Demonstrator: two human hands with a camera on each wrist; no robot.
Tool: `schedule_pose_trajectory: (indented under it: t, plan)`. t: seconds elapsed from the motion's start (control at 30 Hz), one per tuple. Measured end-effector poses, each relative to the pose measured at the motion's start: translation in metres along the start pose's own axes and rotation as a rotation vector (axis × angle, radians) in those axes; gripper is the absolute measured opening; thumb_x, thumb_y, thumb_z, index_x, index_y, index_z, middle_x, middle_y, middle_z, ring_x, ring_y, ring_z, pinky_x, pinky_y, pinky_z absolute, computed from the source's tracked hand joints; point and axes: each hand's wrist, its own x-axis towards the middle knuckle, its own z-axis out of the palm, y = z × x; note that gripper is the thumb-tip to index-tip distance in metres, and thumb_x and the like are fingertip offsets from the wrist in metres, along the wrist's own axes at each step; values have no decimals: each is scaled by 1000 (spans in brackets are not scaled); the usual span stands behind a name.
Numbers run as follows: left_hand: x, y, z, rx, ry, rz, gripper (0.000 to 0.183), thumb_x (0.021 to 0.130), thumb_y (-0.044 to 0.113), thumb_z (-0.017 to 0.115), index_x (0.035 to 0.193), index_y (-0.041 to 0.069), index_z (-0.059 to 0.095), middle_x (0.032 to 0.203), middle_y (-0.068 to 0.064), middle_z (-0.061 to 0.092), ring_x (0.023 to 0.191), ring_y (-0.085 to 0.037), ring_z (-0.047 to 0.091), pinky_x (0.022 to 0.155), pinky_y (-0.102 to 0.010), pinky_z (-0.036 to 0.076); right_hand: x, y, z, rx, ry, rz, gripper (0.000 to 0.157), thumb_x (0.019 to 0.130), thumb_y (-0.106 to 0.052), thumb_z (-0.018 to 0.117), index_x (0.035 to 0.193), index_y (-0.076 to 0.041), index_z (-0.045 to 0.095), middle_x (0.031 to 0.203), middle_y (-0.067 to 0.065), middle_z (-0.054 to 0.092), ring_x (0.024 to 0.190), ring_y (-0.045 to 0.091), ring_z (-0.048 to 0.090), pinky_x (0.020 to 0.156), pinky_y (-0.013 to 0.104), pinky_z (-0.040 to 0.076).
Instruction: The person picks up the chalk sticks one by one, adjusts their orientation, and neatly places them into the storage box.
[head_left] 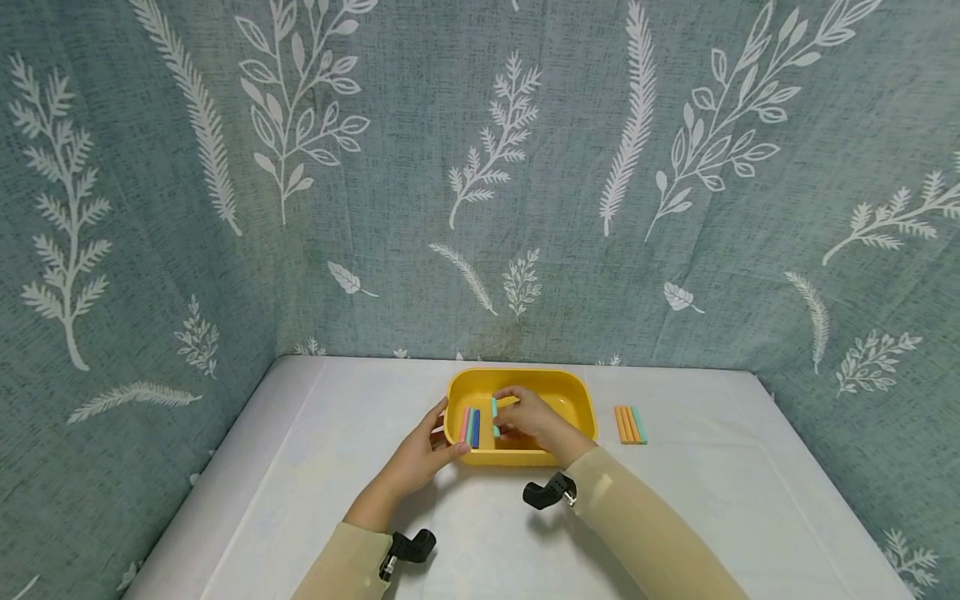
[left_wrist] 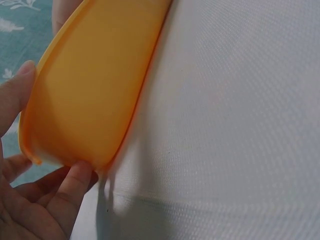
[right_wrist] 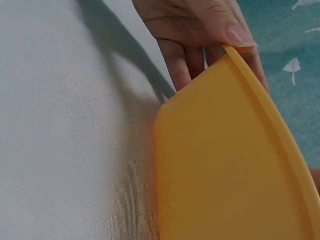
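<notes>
A yellow tray [head_left: 576, 404] stands on the white tabletop. My left hand [head_left: 422, 454] grips its left end, thumb on the near rim and the other fingers round the side. In the right wrist view that thumb [right_wrist: 240, 35] lies over the rim corner. Inside the tray, toward the left, pink [head_left: 464, 425], pale green [head_left: 470, 427] and blue [head_left: 476, 428] chalk sticks lie side by side. Just right of them my right hand [head_left: 527, 417], reaching down into the tray, pinches a turquoise chalk stick [head_left: 495, 407]. Its fingers hide the stick's middle.
Right of the tray, several orange chalk sticks [head_left: 626, 425] and a green one [head_left: 639, 425] lie in a row on the tabletop [head_left: 720, 483]. A leaf-patterned teal cloth [head_left: 405, 208] hangs behind the table and along both sides.
</notes>
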Motion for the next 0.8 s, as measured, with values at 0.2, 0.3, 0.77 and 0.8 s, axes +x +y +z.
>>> schedule_pose_trajectory:
  t: [0.2, 0.3, 0.77, 0.8]
  plan:
    - [-2, 1, 0, 6, 0, -8, 90, 94, 29, 73, 162, 12, 17, 154, -22, 38, 132, -36, 51, 105, -45, 47, 2, -1, 4, -32, 1, 22, 47, 88, 6, 70, 130, -6, 55, 90, 14, 62, 67, 19, 62, 60, 29, 60]
    - [-2, 1, 0, 9, -2, -10, 90, 94, 30, 73, 162, 12, 16, 155, -22, 37, 133, -36, 50, 105, -46, 47, 2, -2, 5, -46, 2, 36, 46, 88, 5, 70, 130, -6, 56, 90, 14, 62, 66, 20, 62, 60, 29, 60]
    - [-1, -2, 1, 16, -2, -7, 90, 94, 32, 72, 162, 13, 17, 154, -23, 38, 132, -37, 51, 104, -46, 48, 2, -4, 12, -130, 6, 44, 45, 86, 4, 74, 126, -5, 56, 89, 15, 64, 64, 19, 64, 60, 29, 60]
    - [-1, -2, 1, 16, -1, -7, 90, 94, 32, 73, 162, 13, 17, 154, -23, 38, 132, -37, 51, 104, -46, 48, 2, -4, 12, -134, 4, 45, 45, 86, 4, 74, 126, -5, 56, 89, 14, 64, 64, 18, 64, 60, 29, 60]
